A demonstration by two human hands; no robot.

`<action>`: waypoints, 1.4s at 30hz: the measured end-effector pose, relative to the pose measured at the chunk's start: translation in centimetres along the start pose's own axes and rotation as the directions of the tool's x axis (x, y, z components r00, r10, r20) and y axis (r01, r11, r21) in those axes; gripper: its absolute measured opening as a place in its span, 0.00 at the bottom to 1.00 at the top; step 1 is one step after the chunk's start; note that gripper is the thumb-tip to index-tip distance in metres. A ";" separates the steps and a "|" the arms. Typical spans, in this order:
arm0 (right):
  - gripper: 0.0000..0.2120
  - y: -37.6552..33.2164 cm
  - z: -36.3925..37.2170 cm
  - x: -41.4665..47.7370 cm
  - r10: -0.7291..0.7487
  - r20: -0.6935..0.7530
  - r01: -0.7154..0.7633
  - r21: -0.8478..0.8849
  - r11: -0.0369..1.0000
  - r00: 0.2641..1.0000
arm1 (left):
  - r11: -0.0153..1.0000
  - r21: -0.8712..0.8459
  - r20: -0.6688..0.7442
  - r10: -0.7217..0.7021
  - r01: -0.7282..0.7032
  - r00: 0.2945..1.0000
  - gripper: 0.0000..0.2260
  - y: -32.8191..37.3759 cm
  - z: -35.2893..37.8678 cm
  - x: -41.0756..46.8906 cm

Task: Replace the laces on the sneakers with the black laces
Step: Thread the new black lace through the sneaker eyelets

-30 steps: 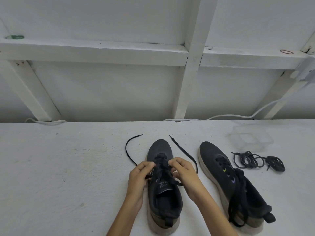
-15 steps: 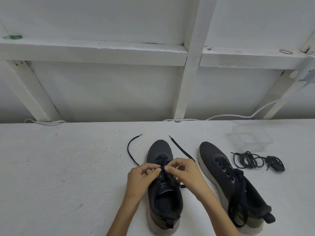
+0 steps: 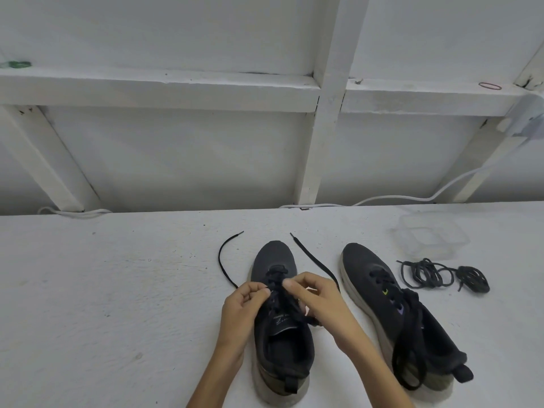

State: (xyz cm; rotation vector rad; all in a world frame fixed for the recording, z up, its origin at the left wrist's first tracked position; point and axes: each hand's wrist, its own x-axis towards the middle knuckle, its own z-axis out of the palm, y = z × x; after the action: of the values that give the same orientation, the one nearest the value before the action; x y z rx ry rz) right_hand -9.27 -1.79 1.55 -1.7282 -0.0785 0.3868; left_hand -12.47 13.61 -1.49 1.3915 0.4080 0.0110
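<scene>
Both left grip and right grip pinch the flat black lace above the dark mesh sneaker. Probably snugging its crossings.

We are seeing soft, even, fairly bright light; the white painted tabletop is showing only faint, short shadows beside the dark grey mesh sneaker on the right, whose black detail is sinking into murk. The wide lens is bowing the white wooden horizontal beam towards the edges. The clear plastic tub is fading into the white, slightly soft.
</scene>
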 end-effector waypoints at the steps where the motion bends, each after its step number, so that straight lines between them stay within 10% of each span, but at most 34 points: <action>1: 0.09 -0.1 0.3 0.1 -0.019 -0.013 0.019 -0.021 1.000 1.000 | 1.000 0.001 0.004 0.001 -0.001 1.000 0.03 0.0 -0.1 0.0; 10: 0.12 1.6 0.6 0.2 0.224 -0.028 -0.207 0.281 0.937 0.974 | 0.880 -0.433 0.086 -0.176 0.196 0.981 0.06 -0.3 -0.7 0.0; 20: 0.10 0.7 0.1 0.5 0.105 0.033 -0.108 0.079 0.991 0.994 | 0.984 0.163 0.108 0.049 -0.067 0.993 0.07 1.0 0.1 0.6; 31: 0.13 1.7 0.2 1.0 0.197 0.021 -0.191 0.360 0.913 0.980 | 0.899 -0.436 -0.090 -0.099 0.050 0.991 0.07 0.1 1.2 -1.3; 42: 0.17 0.5 -2.6 -1.4 0.200 0.040 -0.198 -0.045 0.979 0.979 | 0.994 0.053 0.022 0.099 -0.100 0.995 0.07 0.9 -0.9 -2.0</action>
State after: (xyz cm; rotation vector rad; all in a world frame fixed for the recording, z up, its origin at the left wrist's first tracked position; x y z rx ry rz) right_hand -9.91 -4.76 1.74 -1.7735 0.0556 0.5746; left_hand -14.35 14.15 -0.19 1.4630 0.3244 0.0691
